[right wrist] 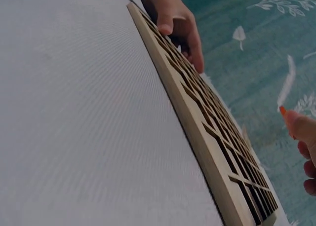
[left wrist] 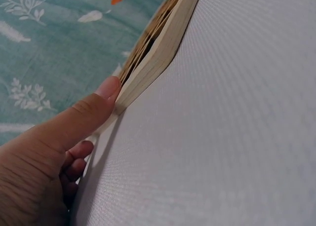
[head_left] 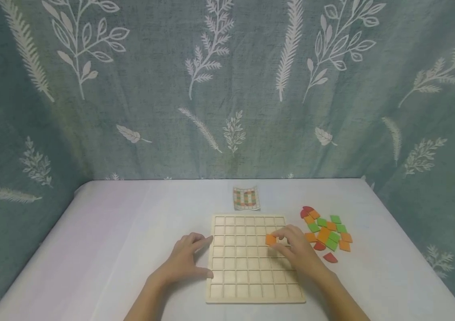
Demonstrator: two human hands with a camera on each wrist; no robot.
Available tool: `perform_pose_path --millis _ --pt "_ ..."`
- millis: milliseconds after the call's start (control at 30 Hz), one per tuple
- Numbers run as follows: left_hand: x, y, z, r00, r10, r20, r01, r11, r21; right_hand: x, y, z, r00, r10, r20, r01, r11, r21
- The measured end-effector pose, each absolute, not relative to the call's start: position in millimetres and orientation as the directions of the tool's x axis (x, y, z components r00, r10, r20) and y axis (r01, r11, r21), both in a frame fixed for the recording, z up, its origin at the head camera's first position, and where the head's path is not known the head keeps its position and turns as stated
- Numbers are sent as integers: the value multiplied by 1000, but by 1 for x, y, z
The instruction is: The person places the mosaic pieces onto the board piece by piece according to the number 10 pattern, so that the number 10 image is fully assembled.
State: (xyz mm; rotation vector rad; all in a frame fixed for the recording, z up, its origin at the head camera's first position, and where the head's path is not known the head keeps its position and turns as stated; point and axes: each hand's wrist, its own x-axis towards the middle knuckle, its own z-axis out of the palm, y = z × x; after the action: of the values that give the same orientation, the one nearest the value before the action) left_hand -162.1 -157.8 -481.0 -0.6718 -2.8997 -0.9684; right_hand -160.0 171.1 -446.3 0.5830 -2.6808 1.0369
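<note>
I take the middle of the board (head_left: 241, 252) as the centre of the clock, and twelve o'clock points away from me. The board is pale, with a grid of square cells, and lies flat on the white counter (head_left: 139, 214). With my right hand (head_left: 299, 250) I pinch one orange tile (head_left: 270, 240) between thumb and fingers; it is between one and two o'clock, and the right wrist view shows it raised above the grid. My left hand (head_left: 186, 259) is at nine o'clock, relaxed, with thumb and fingers spread apart, and it touches the edge of the board. Beside the board, at about two o'clock, there is a loose pile (head_left: 324, 235) of green squares (head_left: 335, 219), orange squares (head_left: 345, 237) and red pieces (head_left: 320, 246) with a curved side; some of them overlap. One red piece (head_left: 330, 257) lies a little apart, nearly at three o'clock. At twelve o'clock, just beyond the board, is a small card (head_left: 246, 199) with a coloured grid. Behind hangs a green curtain (head_left: 163, 125) with leaves.
</note>
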Motion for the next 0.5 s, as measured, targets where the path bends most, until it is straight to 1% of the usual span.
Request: perform_pose_path --millis 233,500 --pt "-163 -154 -477 -914 383 135 386 716 582 -167 159 -447 -874 -318 366 -482 658 -578" --pt "-163 -154 -476 -922 370 116 366 732 575 -173 139 -449 -884 -335 327 -467 654 -595"
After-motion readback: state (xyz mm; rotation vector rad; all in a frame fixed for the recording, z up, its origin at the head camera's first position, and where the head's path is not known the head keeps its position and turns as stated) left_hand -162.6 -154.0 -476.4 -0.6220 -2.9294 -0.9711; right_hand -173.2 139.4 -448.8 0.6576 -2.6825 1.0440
